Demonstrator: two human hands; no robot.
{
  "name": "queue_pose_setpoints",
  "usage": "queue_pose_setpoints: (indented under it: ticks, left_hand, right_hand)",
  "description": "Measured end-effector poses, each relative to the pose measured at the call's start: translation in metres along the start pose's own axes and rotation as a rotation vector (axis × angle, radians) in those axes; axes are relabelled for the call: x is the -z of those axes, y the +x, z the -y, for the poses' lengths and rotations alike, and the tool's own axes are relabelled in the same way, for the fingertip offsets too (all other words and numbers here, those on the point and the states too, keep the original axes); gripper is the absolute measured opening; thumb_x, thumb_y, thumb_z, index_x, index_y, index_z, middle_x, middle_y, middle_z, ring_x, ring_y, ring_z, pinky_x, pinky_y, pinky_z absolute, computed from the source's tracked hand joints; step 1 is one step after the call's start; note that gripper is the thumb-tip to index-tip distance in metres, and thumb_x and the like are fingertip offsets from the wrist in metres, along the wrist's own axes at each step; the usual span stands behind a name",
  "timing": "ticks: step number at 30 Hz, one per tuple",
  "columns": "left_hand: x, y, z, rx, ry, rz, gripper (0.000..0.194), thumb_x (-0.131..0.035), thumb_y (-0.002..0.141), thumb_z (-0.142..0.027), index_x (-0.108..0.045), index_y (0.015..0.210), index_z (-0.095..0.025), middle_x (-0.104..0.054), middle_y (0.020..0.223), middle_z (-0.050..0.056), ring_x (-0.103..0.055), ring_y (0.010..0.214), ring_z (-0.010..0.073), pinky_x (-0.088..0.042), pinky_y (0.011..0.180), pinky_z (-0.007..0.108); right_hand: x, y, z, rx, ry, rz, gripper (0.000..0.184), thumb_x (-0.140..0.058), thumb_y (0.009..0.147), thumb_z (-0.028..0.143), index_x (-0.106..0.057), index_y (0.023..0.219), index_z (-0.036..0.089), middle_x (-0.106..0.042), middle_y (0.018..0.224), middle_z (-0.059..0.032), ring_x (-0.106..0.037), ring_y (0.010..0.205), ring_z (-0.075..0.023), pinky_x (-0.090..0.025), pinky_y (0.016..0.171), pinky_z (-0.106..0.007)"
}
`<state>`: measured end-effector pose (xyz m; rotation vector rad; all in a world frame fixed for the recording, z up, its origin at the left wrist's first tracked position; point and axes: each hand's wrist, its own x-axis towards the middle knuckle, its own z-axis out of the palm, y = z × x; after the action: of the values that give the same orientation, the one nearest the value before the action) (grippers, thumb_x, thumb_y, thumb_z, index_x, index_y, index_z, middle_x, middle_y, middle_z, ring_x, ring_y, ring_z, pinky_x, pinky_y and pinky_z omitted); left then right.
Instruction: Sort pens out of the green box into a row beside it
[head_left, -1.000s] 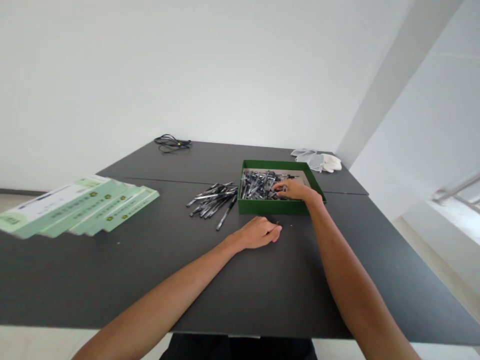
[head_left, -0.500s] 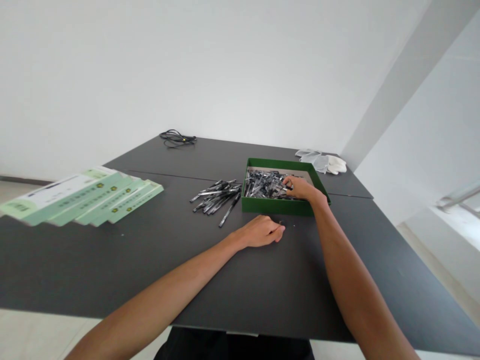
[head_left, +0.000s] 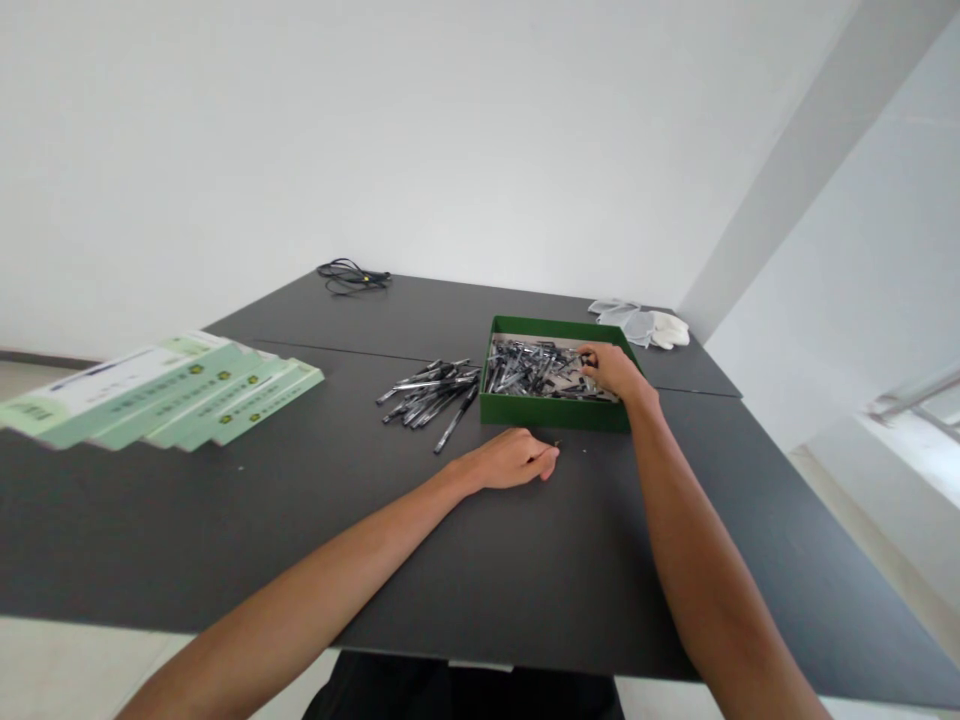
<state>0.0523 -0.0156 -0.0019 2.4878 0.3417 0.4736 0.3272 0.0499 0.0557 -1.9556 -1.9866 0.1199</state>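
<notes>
Beside the green box [head_left: 555, 412], loose pens [head_left: 429, 394] could scatter if the curled left hand [head_left: 512, 460] on the table [head_left: 225, 530] nudges them; pens inside [head_left: 521, 370] could snag under the bent right hand [head_left: 613, 370]; hands apart, grips I can't confirm remotely; loose pens' long axes mostly run near-left to far-right, boxed ones every way

Bright, diffuse light; glare far right; soft shadows on tabletop [head_left: 540, 590]; pens [head_left: 517, 370] slightly blurred; edges stretched.
</notes>
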Motion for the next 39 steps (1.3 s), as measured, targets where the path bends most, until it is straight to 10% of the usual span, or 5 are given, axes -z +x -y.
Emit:
queue_pose_setpoints:
  ticks: [12,18,28,34,39]
  left_hand:
    - [0.002,0.0,-0.005,0.048,-0.061,-0.07,0.056,-0.033,0.111,-0.049,-0.071,0.085,-0.017,-0.064,0.068,0.001,-0.056,0.06,0.0111,-0.039,0.067,0.024]
    - [0.001,0.002,0.0,0.156,-0.383,-0.474,0.046,-0.033,0.11,-0.056,-0.049,0.131,-0.018,-0.056,0.074,-0.004,-0.048,0.061,0.0111,-0.04,0.062,0.022]
    - [-0.006,0.0,0.008,0.122,-0.458,-0.563,0.051,-0.042,0.104,-0.066,-0.05,0.121,-0.019,-0.053,0.078,-0.003,-0.045,0.062,0.0103,-0.038,0.059,0.022]
    - [-0.003,-0.001,0.004,0.166,-0.305,-0.588,0.046,-0.03,0.11,-0.056,-0.05,0.092,-0.02,-0.048,0.073,-0.002,-0.047,0.067,0.013,-0.041,0.068,0.025]
    - [-0.002,0.001,-0.008,0.04,-0.09,-0.157,0.041,-0.031,0.112,-0.049,-0.057,0.101,-0.02,-0.062,0.087,0.002,-0.06,0.078,0.0156,-0.044,0.076,0.027]
  right_hand:
    - [0.073,-0.021,-0.002,-0.184,0.219,-0.374,0.033,-0.05,0.095,0.019,-0.075,0.115,0.012,-0.081,0.097,-0.0131,-0.076,0.084,-0.0239,-0.056,0.089,-0.037]
    - [0.09,-0.037,0.042,0.145,0.502,0.146,0.031,-0.056,0.099,0.033,-0.066,0.122,0.015,-0.082,0.087,-0.0091,-0.069,0.061,-0.0168,-0.054,0.066,-0.029]
    - [0.055,-0.045,0.111,0.258,0.346,0.971,0.014,-0.078,0.077,0.032,-0.082,0.083,0.02,-0.082,0.081,-0.0043,-0.062,0.062,-0.0127,-0.045,0.057,-0.022]
    - [0.069,-0.035,0.086,0.274,0.375,0.686,0.035,-0.064,0.094,0.043,-0.079,0.117,0.022,-0.082,0.087,-0.0029,-0.061,0.06,-0.0129,-0.047,0.059,-0.023]
    - [0.053,-0.014,0.038,0.152,0.173,0.115,0.031,-0.057,0.1,0.03,-0.081,0.111,0.016,-0.082,0.096,-0.0063,-0.072,0.084,-0.0199,-0.053,0.078,-0.027]
